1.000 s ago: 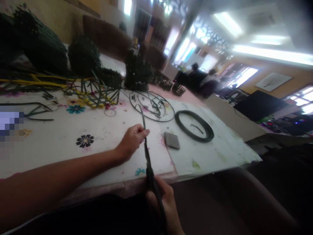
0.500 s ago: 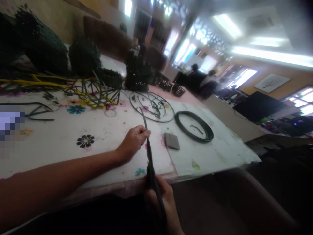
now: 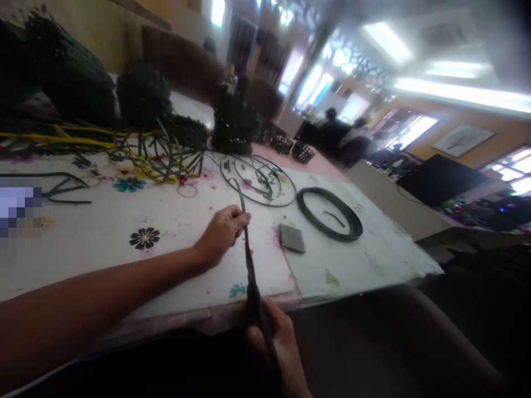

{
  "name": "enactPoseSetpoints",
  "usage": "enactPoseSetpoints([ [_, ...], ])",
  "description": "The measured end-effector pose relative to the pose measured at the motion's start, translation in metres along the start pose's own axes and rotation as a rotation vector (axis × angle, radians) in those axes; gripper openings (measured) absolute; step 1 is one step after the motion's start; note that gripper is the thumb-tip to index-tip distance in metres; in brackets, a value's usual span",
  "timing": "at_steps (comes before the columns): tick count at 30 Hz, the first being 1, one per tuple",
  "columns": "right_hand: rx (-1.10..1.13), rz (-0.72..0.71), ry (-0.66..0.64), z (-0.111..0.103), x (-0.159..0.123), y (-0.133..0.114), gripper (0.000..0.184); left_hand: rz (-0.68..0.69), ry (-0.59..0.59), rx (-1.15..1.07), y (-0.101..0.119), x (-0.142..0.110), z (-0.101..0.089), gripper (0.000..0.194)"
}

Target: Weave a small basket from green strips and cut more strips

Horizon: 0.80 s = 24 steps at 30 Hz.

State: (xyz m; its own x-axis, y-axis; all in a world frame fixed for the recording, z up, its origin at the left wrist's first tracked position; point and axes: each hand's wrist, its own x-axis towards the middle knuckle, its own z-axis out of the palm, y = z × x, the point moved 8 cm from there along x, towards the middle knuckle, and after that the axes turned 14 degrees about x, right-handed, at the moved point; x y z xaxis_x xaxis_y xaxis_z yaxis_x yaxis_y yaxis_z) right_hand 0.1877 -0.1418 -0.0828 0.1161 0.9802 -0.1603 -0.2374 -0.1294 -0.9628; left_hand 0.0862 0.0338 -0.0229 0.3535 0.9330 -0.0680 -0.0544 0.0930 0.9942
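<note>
My left hand (image 3: pixel 222 232) is closed in a pinch on a narrow dark green strip (image 3: pixel 241 198). The strip's upper end curls over beyond my fingers, and below them it runs down towards the tool. At the table's front edge my right hand (image 3: pixel 282 337) is wrapped around a long dark tool (image 3: pixel 254 293) that looks like scissors. Its narrow end points up at the strip under my left hand. Because the tool and strip are both dark, I cannot tell exactly where they meet.
A flat grey block (image 3: pixel 291 239) and a coil of dark strip (image 3: pixel 332 214) lie to the right. Loose rings of strip (image 3: pixel 290 193) lie beyond my left hand. Green and yellow strips (image 3: pixel 161 155) and dark woven baskets (image 3: pixel 234 119) stand farther back on the flowered tablecloth (image 3: pixel 186 276).
My left hand has moved slightly up and left along with the strip, away from the tool. More of the narrow length shows between my two hands. My right hand has barely moved.
</note>
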Motion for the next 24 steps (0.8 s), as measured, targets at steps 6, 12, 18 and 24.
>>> enactPoseSetpoints([
  [6, 0.034, 0.011, 0.016, 0.000, 0.002, -0.001, 0.045, 0.010, -0.015, 0.030, -0.003, -0.008, 0.006, 0.029],
  [12, -0.076, -0.075, 0.021, -0.002, 0.000, -0.007, 0.038, -0.014, 0.003, 0.007, -0.006, -0.004, 0.004, 0.027],
  [18, -0.007, 0.006, 0.060, -0.005, 0.001, 0.005, 0.044, -0.012, 0.008, -0.015, -0.004, 0.000, 0.000, 0.027],
  [24, 0.020, 0.034, 0.058, -0.001, 0.002, 0.002, 0.047, 0.007, -0.039, 0.049, -0.002, -0.011, 0.011, 0.032],
])
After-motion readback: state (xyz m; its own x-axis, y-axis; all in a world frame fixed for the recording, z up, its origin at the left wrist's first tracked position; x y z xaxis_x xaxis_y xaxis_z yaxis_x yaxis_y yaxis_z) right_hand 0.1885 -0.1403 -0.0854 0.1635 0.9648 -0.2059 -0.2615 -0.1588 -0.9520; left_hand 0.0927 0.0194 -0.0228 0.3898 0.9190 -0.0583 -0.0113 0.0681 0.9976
